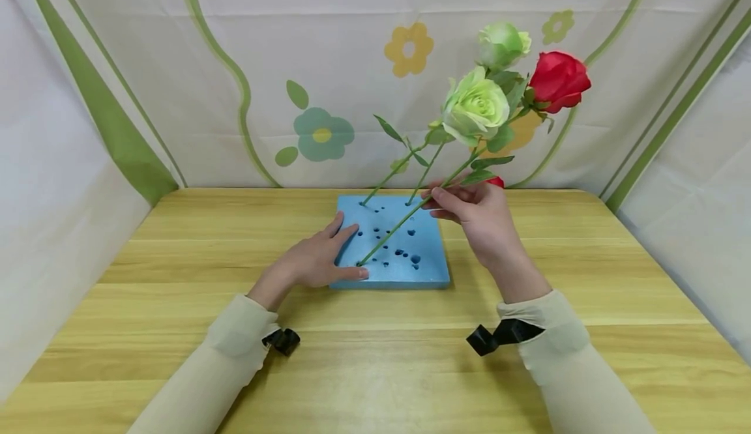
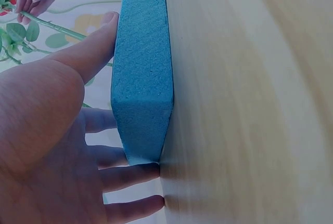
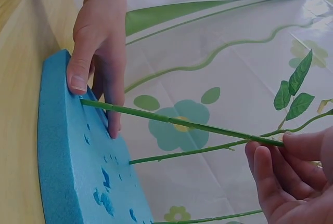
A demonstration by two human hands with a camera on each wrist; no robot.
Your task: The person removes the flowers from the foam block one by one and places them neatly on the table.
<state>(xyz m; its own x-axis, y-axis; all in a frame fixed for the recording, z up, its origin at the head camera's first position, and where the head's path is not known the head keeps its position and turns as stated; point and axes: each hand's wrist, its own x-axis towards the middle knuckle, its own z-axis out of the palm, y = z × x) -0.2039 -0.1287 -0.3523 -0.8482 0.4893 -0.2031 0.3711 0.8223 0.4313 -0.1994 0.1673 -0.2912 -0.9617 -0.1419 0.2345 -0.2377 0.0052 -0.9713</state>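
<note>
A blue foam block [image 1: 431, 238] dotted with holes lies on the table. My left hand [image 1: 313, 258] rests on its left front corner, thumb on the top face and the other fingers spread straight along the left side. Between thumb and fingertips my right hand [image 1: 484, 219] pinches the green stem of a red rose [image 1: 560, 82]. That stem's lower end stands in a hole beside my left thumb, leaning right. Two pale green roses, a front one [image 1: 476, 107] and a rear one [image 1: 501, 44], stand on stems set in the block's far holes.
The wooden table [image 1: 205, 264] extends around the block. Behind it hangs a white cloth [image 1: 141, 49] printed with flowers and green bands. A small red piece [image 1: 496, 181] peeks out from behind my right hand.
</note>
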